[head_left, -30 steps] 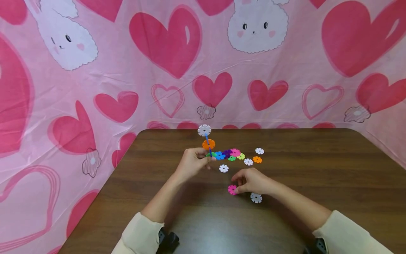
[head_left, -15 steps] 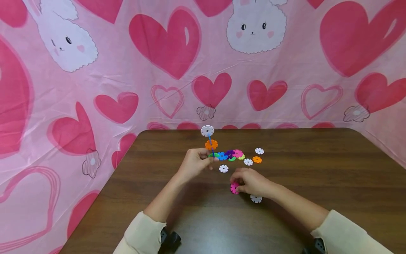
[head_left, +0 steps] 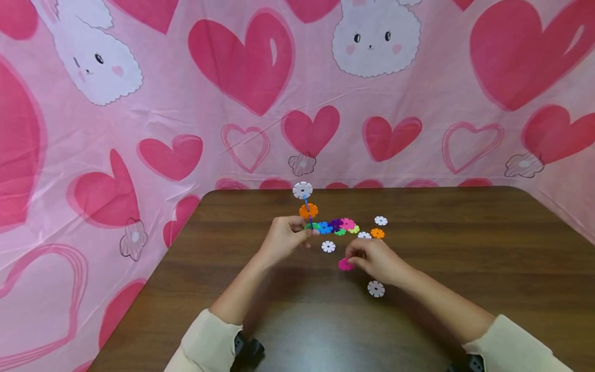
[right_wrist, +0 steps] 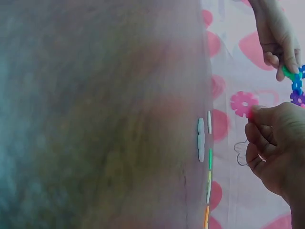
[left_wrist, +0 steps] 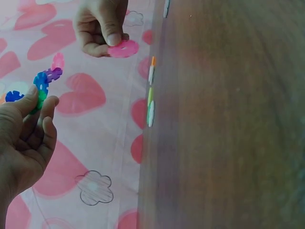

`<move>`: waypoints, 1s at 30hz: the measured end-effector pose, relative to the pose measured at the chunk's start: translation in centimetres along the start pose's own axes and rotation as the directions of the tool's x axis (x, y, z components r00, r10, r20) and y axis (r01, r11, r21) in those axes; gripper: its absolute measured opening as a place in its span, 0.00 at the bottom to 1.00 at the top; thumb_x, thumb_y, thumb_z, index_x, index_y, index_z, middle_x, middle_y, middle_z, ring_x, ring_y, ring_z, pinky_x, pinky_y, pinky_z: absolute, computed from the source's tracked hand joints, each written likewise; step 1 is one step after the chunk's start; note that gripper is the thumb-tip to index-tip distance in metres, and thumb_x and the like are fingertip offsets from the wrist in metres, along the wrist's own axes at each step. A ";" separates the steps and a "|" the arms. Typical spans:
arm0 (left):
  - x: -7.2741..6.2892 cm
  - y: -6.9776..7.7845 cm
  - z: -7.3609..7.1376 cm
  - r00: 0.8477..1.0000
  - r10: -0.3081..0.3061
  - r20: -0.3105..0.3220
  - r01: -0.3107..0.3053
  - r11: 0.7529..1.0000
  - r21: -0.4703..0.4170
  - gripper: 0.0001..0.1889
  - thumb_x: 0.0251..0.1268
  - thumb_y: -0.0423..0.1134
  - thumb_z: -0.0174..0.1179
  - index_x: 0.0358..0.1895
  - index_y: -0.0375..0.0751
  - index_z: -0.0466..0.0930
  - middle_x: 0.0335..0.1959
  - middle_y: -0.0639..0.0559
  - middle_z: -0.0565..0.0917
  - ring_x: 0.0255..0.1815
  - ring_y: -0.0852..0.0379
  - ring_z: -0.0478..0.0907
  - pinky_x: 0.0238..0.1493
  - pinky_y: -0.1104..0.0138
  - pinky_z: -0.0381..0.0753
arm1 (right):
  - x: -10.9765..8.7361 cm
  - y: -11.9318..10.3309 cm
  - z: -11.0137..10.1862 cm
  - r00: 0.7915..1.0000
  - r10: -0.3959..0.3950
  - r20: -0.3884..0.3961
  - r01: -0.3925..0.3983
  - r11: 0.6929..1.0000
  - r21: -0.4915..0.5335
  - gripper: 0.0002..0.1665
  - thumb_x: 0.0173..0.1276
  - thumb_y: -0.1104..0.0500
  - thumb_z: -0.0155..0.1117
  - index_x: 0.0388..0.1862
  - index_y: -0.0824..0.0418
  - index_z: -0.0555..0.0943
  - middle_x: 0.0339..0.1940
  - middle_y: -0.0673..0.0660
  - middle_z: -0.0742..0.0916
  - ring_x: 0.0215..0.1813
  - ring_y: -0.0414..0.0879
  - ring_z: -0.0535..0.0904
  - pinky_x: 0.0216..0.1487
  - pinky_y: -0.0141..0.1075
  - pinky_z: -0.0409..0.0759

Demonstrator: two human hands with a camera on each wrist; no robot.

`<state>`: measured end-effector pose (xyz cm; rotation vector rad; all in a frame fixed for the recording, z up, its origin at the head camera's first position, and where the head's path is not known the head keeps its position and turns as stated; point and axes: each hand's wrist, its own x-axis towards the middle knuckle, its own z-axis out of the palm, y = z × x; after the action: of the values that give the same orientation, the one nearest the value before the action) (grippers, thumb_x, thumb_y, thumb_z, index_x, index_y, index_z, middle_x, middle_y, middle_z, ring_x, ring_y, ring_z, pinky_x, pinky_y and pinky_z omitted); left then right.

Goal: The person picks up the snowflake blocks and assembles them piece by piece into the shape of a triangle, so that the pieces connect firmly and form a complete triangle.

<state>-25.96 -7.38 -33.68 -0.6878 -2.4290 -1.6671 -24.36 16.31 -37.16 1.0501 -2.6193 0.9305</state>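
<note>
My left hand (head_left: 284, 238) pinches a chain of notched plastic discs by its green disc (left_wrist: 41, 100), between thumb and fingers. From there a blue disc (head_left: 324, 228), a purple disc (left_wrist: 53, 74) and a pink end disc (head_left: 346, 223) run rightward. Upward, an orange disc (head_left: 308, 211) and a white disc (head_left: 302, 190) are joined through blue discs seen edge-on. My right hand (head_left: 378, 258) holds a separate pink notched disc (right_wrist: 244, 103) by its edge, thumb against it. It is raised over the table, to the right of and nearer than the chain.
On the brown wooden table (head_left: 288, 320) lie loose discs: a near white disc (head_left: 376, 289), another white disc (head_left: 328, 246) below the chain, and an orange disc (head_left: 377, 233) with more white, yellow and green ones behind. A pink heart-print cloth (head_left: 214, 139) hangs behind the table.
My right hand has moved forward with the pink disc, which has tipped flatter; the near white disc shows fully again. My left hand and the chain have shifted only slightly.
</note>
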 end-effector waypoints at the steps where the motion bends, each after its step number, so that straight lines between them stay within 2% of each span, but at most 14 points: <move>1: 0.0 0.0 -0.1 1.000 0.002 -0.002 -0.002 1.000 -0.001 0.06 0.53 0.30 0.65 0.25 0.30 0.80 0.17 0.45 0.82 0.15 0.56 0.79 0.12 0.71 0.57 | 0.0 0.0 -0.1 1.000 0.010 -0.020 -0.010 1.000 0.002 0.06 0.58 0.66 0.67 0.28 0.57 0.78 0.25 0.44 0.80 0.27 0.37 0.72 0.29 0.31 0.75; 6: 0.0 0.0 -0.4 1.000 0.002 -0.010 -0.002 1.000 -0.005 0.05 0.53 0.28 0.64 0.24 0.29 0.80 0.18 0.45 0.83 0.15 0.56 0.79 0.13 0.71 0.58 | -0.2 0.4 -0.6 0.988 0.054 -0.147 -0.054 0.999 0.006 0.08 0.57 0.68 0.67 0.29 0.59 0.76 0.24 0.46 0.81 0.25 0.38 0.71 0.26 0.31 0.73; 11: -0.2 -0.1 -0.5 1.000 -0.001 -0.008 0.002 1.000 0.008 0.06 0.53 0.29 0.65 0.24 0.29 0.80 0.17 0.39 0.81 0.15 0.57 0.79 0.13 0.72 0.54 | -0.3 0.8 -1.0 0.956 0.124 -0.265 -0.109 0.991 0.073 0.06 0.58 0.70 0.66 0.32 0.63 0.78 0.26 0.50 0.84 0.28 0.42 0.77 0.30 0.33 0.76; 16: -0.3 -0.1 -0.6 1.000 -0.005 -0.003 0.005 1.000 0.007 0.06 0.53 0.29 0.65 0.24 0.29 0.80 0.16 0.40 0.81 0.16 0.56 0.79 0.13 0.71 0.54 | -0.5 1.0 -1.4 0.924 0.190 -0.331 -0.162 0.980 0.113 0.06 0.58 0.68 0.66 0.36 0.65 0.82 0.28 0.52 0.86 0.31 0.44 0.79 0.33 0.33 0.77; 23: -0.4 -0.2 -0.6 0.999 -0.010 0.037 0.010 1.000 0.008 0.08 0.53 0.29 0.64 0.21 0.30 0.78 0.13 0.45 0.80 0.20 0.40 0.79 0.13 0.72 0.51 | -0.5 0.7 -1.8 0.872 0.273 -0.406 -0.167 0.946 0.279 0.03 0.59 0.69 0.64 0.34 0.67 0.81 0.27 0.59 0.85 0.28 0.40 0.78 0.29 0.28 0.73; 28: -0.4 -0.3 -0.7 0.997 -0.012 0.072 0.012 1.000 0.009 0.06 0.55 0.29 0.63 0.23 0.31 0.79 0.14 0.45 0.81 0.22 0.39 0.80 0.13 0.72 0.51 | -0.5 0.4 -1.9 0.852 0.292 -0.434 -0.140 0.927 0.348 0.04 0.59 0.70 0.63 0.34 0.70 0.80 0.26 0.61 0.85 0.28 0.39 0.78 0.28 0.27 0.72; 30: -0.4 -0.2 -0.7 0.997 -0.014 0.080 0.013 1.000 0.009 0.05 0.55 0.28 0.63 0.24 0.31 0.80 0.15 0.44 0.81 0.22 0.40 0.80 0.13 0.72 0.52 | -0.5 0.3 -2.0 0.852 0.294 -0.433 -0.139 0.924 0.355 0.04 0.60 0.70 0.63 0.35 0.70 0.80 0.26 0.60 0.85 0.28 0.39 0.77 0.27 0.27 0.72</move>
<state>-25.80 -8.17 -33.76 -0.7524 -2.4982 -1.6645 -24.31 18.01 -35.94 0.4744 -2.2393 1.4793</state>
